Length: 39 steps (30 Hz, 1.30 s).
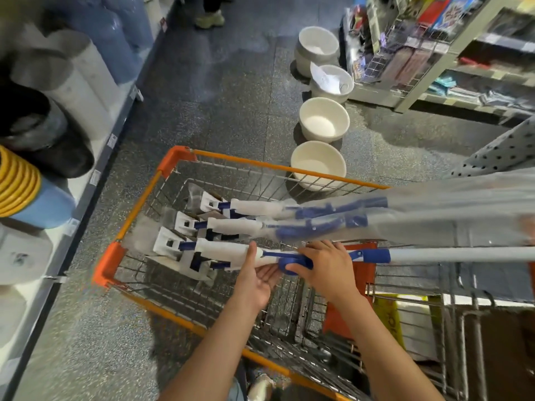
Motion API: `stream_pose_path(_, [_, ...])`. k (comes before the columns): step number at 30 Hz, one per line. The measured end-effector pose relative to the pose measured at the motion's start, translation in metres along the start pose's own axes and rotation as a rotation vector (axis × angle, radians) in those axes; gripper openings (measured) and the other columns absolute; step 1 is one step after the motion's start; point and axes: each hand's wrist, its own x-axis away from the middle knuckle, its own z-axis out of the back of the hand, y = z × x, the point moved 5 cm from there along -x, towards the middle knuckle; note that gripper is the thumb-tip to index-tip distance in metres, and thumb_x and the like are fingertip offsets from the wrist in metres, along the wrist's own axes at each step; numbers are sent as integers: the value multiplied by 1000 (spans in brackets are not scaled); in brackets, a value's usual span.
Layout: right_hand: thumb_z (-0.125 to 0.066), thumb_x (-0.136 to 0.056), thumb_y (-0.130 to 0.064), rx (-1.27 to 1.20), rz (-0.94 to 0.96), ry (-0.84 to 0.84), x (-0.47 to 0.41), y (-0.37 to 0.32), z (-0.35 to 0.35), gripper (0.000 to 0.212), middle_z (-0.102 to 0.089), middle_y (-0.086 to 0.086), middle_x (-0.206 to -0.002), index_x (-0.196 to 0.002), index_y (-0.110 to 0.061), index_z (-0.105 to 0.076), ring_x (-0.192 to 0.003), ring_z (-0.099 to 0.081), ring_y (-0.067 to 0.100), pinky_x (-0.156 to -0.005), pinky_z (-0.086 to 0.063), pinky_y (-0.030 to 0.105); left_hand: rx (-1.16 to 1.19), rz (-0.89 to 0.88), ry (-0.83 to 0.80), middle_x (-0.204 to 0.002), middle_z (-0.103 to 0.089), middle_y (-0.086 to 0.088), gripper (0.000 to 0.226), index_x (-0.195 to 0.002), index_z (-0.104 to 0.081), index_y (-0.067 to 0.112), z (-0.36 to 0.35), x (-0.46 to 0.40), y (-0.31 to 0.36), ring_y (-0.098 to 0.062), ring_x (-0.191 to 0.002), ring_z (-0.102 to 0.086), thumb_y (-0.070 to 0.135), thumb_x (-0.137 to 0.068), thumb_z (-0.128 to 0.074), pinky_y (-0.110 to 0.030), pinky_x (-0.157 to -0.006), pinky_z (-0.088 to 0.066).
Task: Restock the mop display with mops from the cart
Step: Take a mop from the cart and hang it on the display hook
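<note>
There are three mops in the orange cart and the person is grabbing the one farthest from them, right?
Not quite. The head view shows three mops in the orange cart, but both hands are on the nearest mop, not the farthest. The right hand grips its blue part and the left hand supports it from below.

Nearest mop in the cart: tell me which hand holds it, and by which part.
Both. The right hand grips the nearest mop by its blue wringer piece; the left hand cups the white sleeve from below, palm up.
</note>
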Motion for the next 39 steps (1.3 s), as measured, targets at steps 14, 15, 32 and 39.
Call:
stream_pose_path(14, [-69, -81, -63, -15, 31, 170, 18, -20, 107, 37, -77, -7, -93, -100, -33, -79, -91, -69, 16, -81, -45, 33, -221, -178, -263, -125, -63, -34, 76, -122, -62, -16, -36, 92, 19, -37, -104, -64, 55, -98, -47, -39, -92, -56])
stream_pose_path(15, [-69, -81, -63, -26, 32, 188, 19, -22, 116, 38, -77, -6, -94, -99, -32, -79, -91, -69, 18, -80, -45, 34, -207, -188, -268, -129, -60, -34, 76, -129, -58, -15, -39, 101, 23, -38, -109, -63, 54, -99, -48, -39, -91, -57])
stream_pose_path(32, [-27, -81, -86, -80, 115, 445, 35, -129, 291, 71, -56, -8, -51, -66, -30, -70, -45, -40, 7, -45, -16, 22, 0, -518, -419, -117, -72, -18, 55, -122, -66, 4, -49, 281, 102, -25, -98, -73, 42, -83, -72, -36, -89, -59])
stream_pose_path(39, [-25, -78, -87, -164, 213, 485, 45, -198, 344, 76, -60, -7, -53, -72, -29, -74, -45, -46, 5, -43, -27, 23, 118, -685, -392, -91, -78, -12, 52, -112, -67, 7, -18, 365, 140, -23, -74, -77, 37, -71, -76, -32, -56, -61])
